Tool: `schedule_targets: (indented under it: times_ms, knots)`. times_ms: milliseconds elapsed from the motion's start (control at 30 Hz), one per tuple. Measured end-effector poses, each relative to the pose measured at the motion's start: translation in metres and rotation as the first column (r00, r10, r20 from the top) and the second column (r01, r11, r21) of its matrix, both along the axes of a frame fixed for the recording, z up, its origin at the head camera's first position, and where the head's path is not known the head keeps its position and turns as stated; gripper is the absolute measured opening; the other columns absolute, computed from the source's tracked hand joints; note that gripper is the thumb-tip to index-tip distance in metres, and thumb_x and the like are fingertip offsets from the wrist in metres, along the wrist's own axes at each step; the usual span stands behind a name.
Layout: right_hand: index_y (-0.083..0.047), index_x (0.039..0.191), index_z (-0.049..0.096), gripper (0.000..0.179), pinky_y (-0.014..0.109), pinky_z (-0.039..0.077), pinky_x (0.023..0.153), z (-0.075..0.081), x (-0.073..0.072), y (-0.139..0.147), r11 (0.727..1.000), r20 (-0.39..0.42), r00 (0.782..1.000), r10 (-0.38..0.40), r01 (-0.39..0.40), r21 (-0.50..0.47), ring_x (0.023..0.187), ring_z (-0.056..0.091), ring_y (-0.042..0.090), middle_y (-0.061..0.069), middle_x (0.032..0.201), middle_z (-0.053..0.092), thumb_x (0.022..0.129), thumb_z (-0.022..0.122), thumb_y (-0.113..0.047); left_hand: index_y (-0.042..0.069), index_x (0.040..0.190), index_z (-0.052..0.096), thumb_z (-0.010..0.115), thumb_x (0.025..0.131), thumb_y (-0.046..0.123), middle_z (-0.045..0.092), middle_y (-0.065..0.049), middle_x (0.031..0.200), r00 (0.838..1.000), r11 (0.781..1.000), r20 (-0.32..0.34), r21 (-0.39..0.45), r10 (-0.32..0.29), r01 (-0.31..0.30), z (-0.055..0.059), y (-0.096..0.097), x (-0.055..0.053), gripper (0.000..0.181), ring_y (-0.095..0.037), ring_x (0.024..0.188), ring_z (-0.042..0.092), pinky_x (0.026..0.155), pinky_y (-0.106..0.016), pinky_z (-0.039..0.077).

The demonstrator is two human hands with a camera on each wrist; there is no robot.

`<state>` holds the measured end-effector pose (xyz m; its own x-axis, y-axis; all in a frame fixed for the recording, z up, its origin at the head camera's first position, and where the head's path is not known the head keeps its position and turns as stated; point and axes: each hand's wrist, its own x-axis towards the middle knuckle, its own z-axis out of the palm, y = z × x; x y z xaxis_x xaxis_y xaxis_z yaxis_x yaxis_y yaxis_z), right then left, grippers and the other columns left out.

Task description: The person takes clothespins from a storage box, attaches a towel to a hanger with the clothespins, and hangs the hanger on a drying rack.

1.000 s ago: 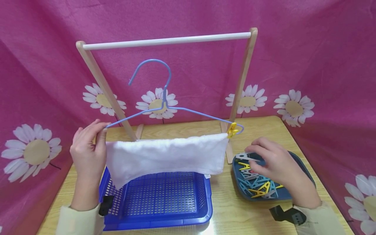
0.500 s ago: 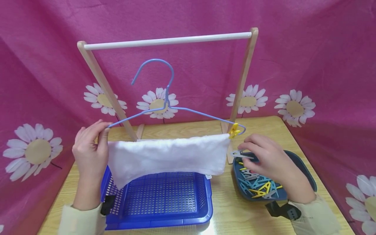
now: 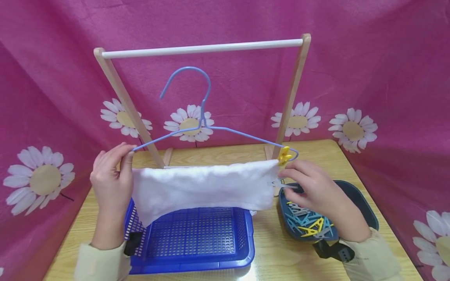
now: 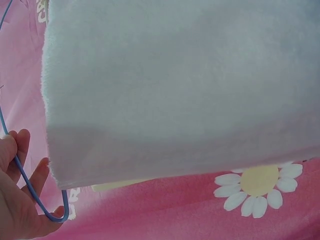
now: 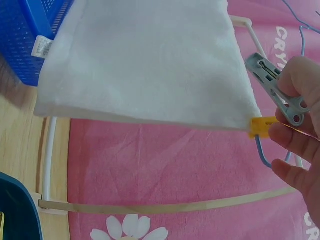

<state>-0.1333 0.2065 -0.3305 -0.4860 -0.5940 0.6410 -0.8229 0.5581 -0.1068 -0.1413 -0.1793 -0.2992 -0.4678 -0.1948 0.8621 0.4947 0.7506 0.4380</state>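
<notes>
My left hand (image 3: 112,179) pinches the left end of a blue wire hanger (image 3: 242,136), held up with its hook on top. Draped over the hanger's lower bar is a white towel (image 3: 207,187). A yellow clothespin (image 3: 284,156) clips the towel's right corner to the hanger. Between the thumb and fingers of my right hand (image 3: 313,187) is a grey clothespin (image 5: 275,87), beside the towel's right edge and just below the yellow one. In the right wrist view, my fingers lie close to the yellow clothespin; whether they touch it I cannot tell.
A blue plastic basket (image 3: 250,244) stands beneath the towel. To the right, a dark tray (image 3: 358,189) holds several loose clothespins in teal, yellow and grey. Behind the hanger rises a wooden rack with a white crossbar (image 3: 204,49), in front of a pink flowered cloth (image 3: 239,86).
My right hand has moved left from over the tray to the towel's right edge, carrying the grey clothespin. The hanger and towel have shifted slightly right with my left hand.
</notes>
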Motion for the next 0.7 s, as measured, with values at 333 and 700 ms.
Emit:
schedule_targets:
  times_ms: [333, 700]
  knots:
    - [-0.004, 0.092, 0.063, 0.047, 0.035, 0.047, 0.073, 0.002, -0.002, -0.007, 1.000, -0.011, 1.000, 0.001, -0.001, 0.015, 0.086, 0.052, 0.020, 0.007, 0.093, 0.057, 0.090, 0.038, -0.044, -0.004, 0.086, 0.067, 0.063, 0.080, -0.003, 0.065, -0.019, 0.087, 1.000, 1.000, -0.004, 0.009, 0.003, -0.003, -0.001, 0.002, -0.001, 0.007, -0.034, 0.084, 0.060, 0.093, -0.041, 0.035]
    - [-0.001, 0.092, 0.066, 0.046, 0.039, 0.048, 0.073, 0.006, -0.003, -0.016, 0.999, -0.111, 0.994, 0.019, -0.023, -0.035, 0.086, 0.052, 0.022, 0.011, 0.091, 0.057, 0.091, 0.042, -0.041, -0.004, 0.085, 0.067, 0.063, 0.080, -0.001, 0.065, -0.019, 0.085, 1.000, 0.999, -0.020, 0.047, 0.009, -0.008, -0.001, 0.007, -0.004, 0.007, -0.031, 0.081, 0.061, 0.091, -0.041, 0.036]
